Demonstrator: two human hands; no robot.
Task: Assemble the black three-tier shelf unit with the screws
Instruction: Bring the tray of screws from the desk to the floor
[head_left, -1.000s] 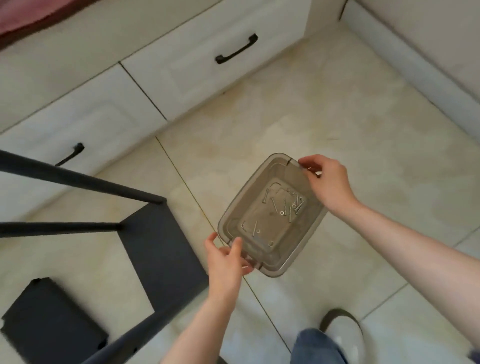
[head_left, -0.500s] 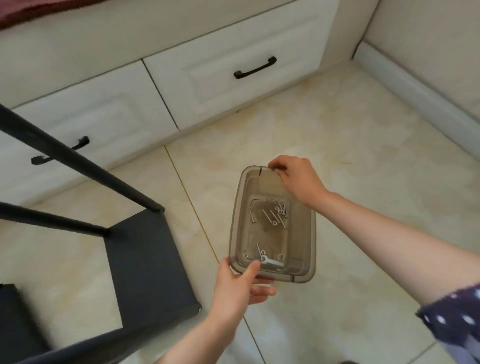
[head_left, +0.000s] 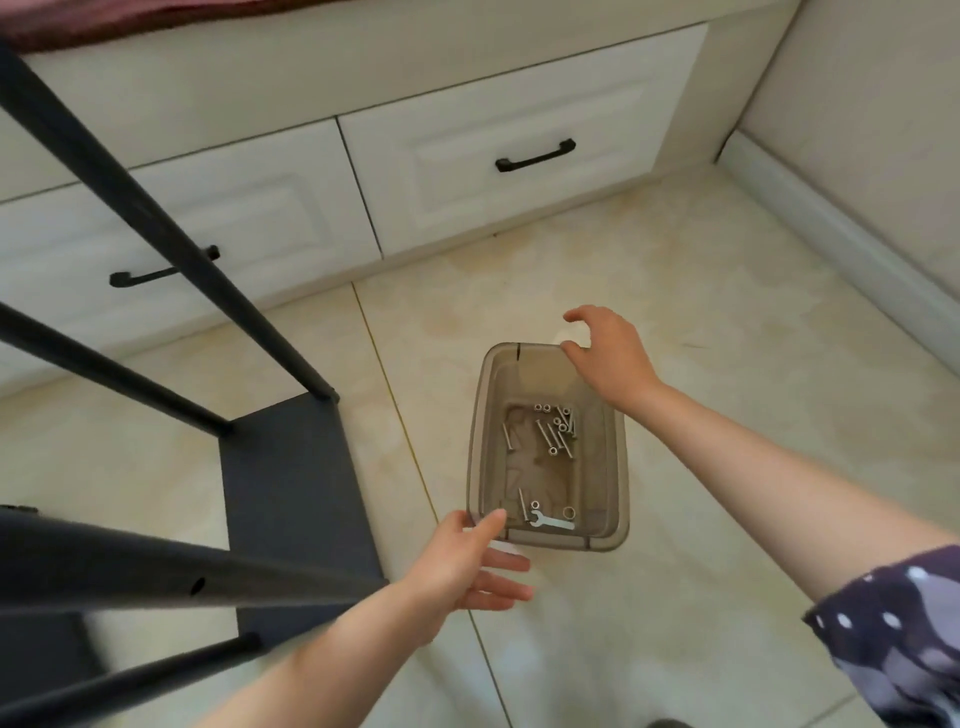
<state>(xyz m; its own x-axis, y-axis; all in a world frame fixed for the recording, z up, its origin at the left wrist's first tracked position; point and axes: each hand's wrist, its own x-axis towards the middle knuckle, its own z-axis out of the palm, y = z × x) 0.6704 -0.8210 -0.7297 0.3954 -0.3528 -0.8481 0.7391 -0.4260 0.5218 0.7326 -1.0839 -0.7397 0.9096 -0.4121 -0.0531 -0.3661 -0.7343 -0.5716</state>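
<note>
A smoky clear plastic tray sits on the tiled floor. It holds several silver screws and a small flat wrench. My left hand is at the tray's near left corner, its thumb against the rim and its fingers straight beside the base. Over the far right corner hovers my right hand, fingers loosely curled with nothing in them. The black shelf unit lies to the left: a flat black panel on the floor with thin black legs running up past the camera.
White drawers with black handles line the back. A pale wall with a baseboard closes the right side. Beige floor tiles spread around the tray.
The tray has gone from being held at both ends to resting on the floor. Both hands have loosened their grip, and the right hand has lifted off the far rim.
</note>
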